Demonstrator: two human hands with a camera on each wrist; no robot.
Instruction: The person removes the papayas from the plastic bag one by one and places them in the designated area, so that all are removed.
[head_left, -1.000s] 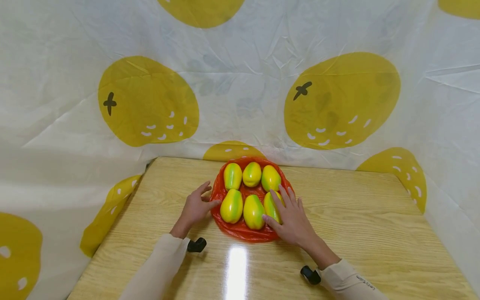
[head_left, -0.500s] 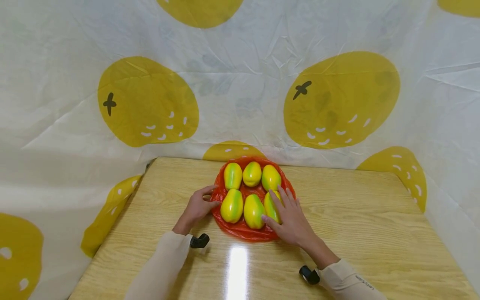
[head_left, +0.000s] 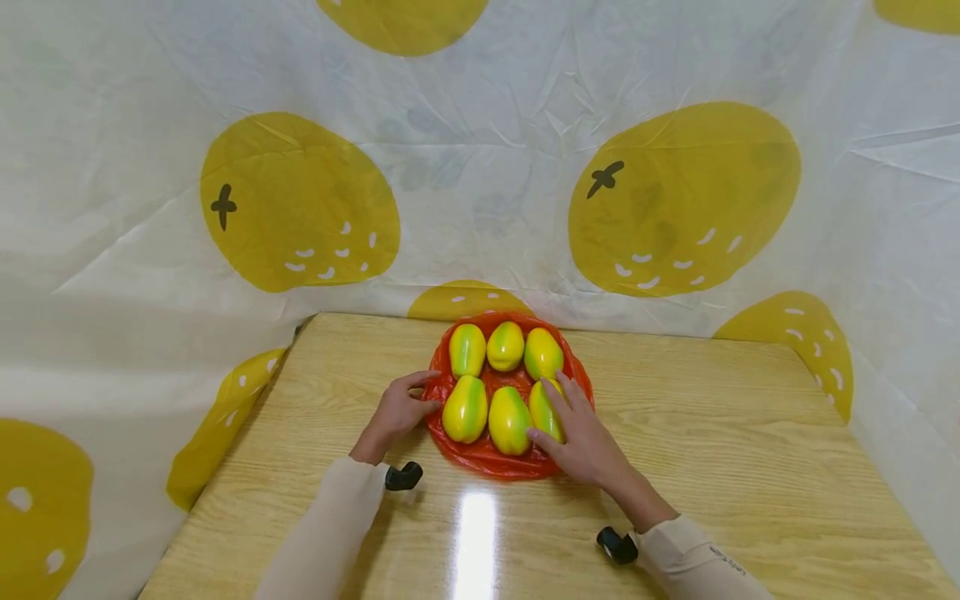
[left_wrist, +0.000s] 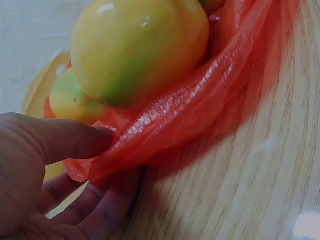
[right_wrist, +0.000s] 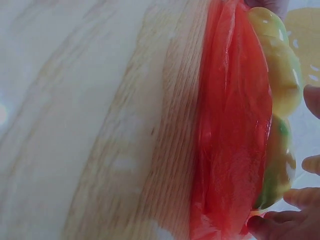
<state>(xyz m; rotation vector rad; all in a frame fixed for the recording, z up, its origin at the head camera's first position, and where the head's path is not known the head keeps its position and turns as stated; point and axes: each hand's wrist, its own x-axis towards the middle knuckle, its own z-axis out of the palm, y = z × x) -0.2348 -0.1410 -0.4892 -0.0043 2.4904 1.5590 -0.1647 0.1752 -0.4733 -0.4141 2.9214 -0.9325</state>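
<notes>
Several glossy yellow-green papayas (head_left: 509, 421) lie in two rows in an opened red plastic bag (head_left: 498, 468), its rim rolled down around them. My left hand (head_left: 397, 410) is at the bag's left edge; in the left wrist view its thumb (left_wrist: 82, 140) lies over the red film (left_wrist: 175, 117) and the other fingers are beneath, pinching it. My right hand (head_left: 583, 440) spreads its fingers over the front right papaya (head_left: 542, 417), partly hiding it. In the right wrist view, its fingers (right_wrist: 292, 225) lie beside the papayas (right_wrist: 280, 160), one fingertip right at the bag's rim.
The bag lies on a light wood-grain table (head_left: 705, 467), near its back edge. A white cloth (head_left: 480, 192) with large yellow fruit prints hangs behind and along both sides. Black wrist devices (head_left: 405, 476) show at both cuffs. A bright light reflection marks the table in front.
My left hand has shifted slightly right, and its fingers have come in onto the bag's left edge. My right hand has barely moved, and the papayas lie as before.
</notes>
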